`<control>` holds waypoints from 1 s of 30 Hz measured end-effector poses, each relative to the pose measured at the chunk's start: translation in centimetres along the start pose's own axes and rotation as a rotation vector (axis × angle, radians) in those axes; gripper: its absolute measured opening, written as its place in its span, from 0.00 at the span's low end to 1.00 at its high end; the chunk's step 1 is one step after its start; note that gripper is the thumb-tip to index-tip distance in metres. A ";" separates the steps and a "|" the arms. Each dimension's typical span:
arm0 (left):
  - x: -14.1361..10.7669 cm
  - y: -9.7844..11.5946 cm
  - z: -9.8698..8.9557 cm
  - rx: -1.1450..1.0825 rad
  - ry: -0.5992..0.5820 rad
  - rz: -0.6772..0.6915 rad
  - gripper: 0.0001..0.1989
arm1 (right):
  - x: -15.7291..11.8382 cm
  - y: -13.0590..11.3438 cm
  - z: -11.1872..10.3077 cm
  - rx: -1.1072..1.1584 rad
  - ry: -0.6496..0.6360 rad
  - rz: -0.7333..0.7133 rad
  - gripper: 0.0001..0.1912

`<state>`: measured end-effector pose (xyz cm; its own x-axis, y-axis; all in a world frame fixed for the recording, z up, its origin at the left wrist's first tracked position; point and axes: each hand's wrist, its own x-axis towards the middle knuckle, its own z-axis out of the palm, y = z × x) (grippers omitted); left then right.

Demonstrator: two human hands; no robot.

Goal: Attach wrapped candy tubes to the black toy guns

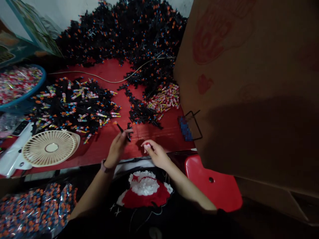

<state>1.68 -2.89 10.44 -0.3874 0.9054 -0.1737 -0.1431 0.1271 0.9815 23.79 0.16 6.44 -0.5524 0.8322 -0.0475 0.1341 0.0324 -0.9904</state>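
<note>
My left hand point(118, 144) is closed around a slim black toy gun point(120, 127), whose orange tip points up and left. Just beyond those fingers another black toy piece point(129, 126) shows, partly hidden. Over the front of the red tabletop, my right hand point(156, 153) pinches a small pink-and-white candy tube point(147, 147); fingers cover much of it. Ahead of both hands lies a small heap of black toy guns point(142, 113), touching a pile of pink and yellow candy tubes point(165, 98). To the left spreads a heap of toys with candy tubes attached point(79, 104).
A large mound of black toys point(124, 30) fills the back. A cardboard box point(239, 83) walls off the right, above a red stool point(211, 182). At left are a fan point(50, 147) and a blue basin point(41, 84). A cable point(109, 81) crosses the tabletop point(119, 69).
</note>
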 end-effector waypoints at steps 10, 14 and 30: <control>-3.1 0.9 3.2 -0.200 0.173 -0.083 0.22 | -1.1 -2.8 0.9 0.027 0.011 -0.215 0.18; -3.6 1.6 3.8 -0.169 0.179 -0.086 0.23 | -0.9 -3.1 1.4 -0.038 0.065 -0.301 0.18; -4.7 1.6 5.1 -0.055 0.305 -0.098 0.27 | -0.4 -3.3 1.0 -0.389 0.091 -0.541 0.30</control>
<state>7.92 -4.87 13.19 -0.6235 0.7255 -0.2913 -0.2393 0.1777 0.9546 22.73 -0.88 9.59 -0.5559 0.6853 0.4705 0.1541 0.6411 -0.7518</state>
